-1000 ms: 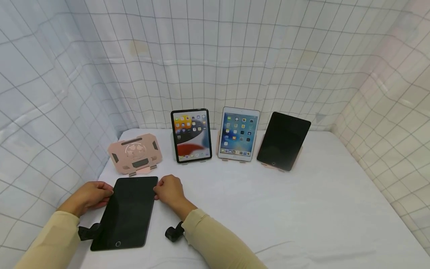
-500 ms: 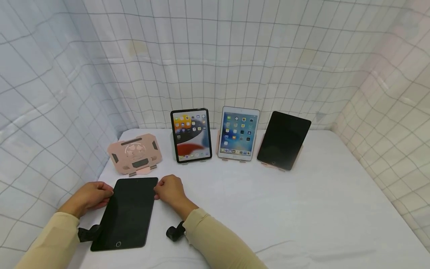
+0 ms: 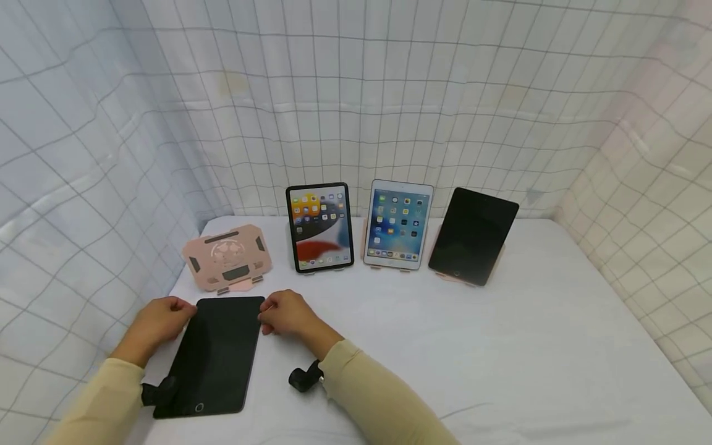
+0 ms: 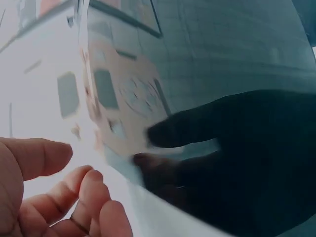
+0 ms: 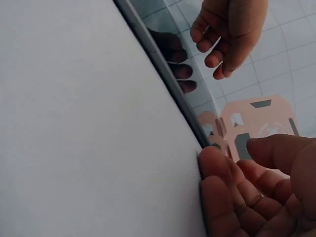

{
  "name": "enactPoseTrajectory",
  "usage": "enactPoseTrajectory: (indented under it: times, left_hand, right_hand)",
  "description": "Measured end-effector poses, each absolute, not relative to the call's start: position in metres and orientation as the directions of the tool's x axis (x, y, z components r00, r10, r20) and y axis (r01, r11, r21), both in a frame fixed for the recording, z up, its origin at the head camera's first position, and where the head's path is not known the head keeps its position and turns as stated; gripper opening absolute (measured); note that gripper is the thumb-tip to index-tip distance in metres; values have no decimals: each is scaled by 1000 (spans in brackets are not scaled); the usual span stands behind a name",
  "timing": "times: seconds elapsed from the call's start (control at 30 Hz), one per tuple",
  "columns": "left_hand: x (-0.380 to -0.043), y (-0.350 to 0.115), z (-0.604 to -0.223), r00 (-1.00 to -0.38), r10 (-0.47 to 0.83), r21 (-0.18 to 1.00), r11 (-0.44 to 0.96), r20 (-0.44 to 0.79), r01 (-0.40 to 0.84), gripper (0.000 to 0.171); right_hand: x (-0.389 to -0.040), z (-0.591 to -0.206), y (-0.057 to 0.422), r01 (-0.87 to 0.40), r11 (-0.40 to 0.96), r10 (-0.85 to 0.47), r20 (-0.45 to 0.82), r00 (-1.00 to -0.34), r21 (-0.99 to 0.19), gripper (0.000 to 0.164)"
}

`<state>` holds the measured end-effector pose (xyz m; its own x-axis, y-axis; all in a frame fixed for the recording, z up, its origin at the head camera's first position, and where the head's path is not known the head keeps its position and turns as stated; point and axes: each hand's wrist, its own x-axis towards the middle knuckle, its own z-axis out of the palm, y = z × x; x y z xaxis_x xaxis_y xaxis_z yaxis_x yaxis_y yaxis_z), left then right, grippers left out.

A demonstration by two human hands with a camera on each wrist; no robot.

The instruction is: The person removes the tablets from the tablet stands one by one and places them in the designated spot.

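Near the left edge of the worktop (image 3: 445, 346), left hand (image 3: 161, 321) and right hand (image 3: 289, 314), thumbs parted from fingers, flank a flat-lying black tablet (image 3: 222, 352).

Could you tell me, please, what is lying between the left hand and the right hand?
A dark-screened tablet: its far end lies between the left hand and the right hand, as the head view shows.

The pink stand (image 3: 228, 259) blocks the way behind the flat tablet (image 3: 219, 352); there's room right of the leaning dark tablet (image 3: 474, 237).
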<state>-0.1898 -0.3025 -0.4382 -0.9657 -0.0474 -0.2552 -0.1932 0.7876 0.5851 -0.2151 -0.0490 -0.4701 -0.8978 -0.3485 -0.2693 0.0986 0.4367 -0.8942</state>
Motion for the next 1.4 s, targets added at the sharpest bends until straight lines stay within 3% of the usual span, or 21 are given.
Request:
enactPoseTrajectory:
  times: [0.13,0.37,0.73,1.4]
  left_hand:
    - [-187,-280,-430,-997,-38,534,843,-64,-66,35]
    - [-184,-241,-429,-990,-37,621,782,133,55,24]
    - [-200,-207,-424,-989,11,727,676,151,119,28]
    - [-253,-150,-422,-997,-20,860,506,79,58,30]
  right_hand:
    - [-222,-463,-38,27,421,-414,-218,-884,-907,6]
    - [-233,-455,-1,-56,348,-453,-115,-884,-936,15]
    - [-252,-436,60,-91,264,-350,-8,-937,-960,31]
    - [-295,-433,114,-75,234,-79,58,-995,-969,21]
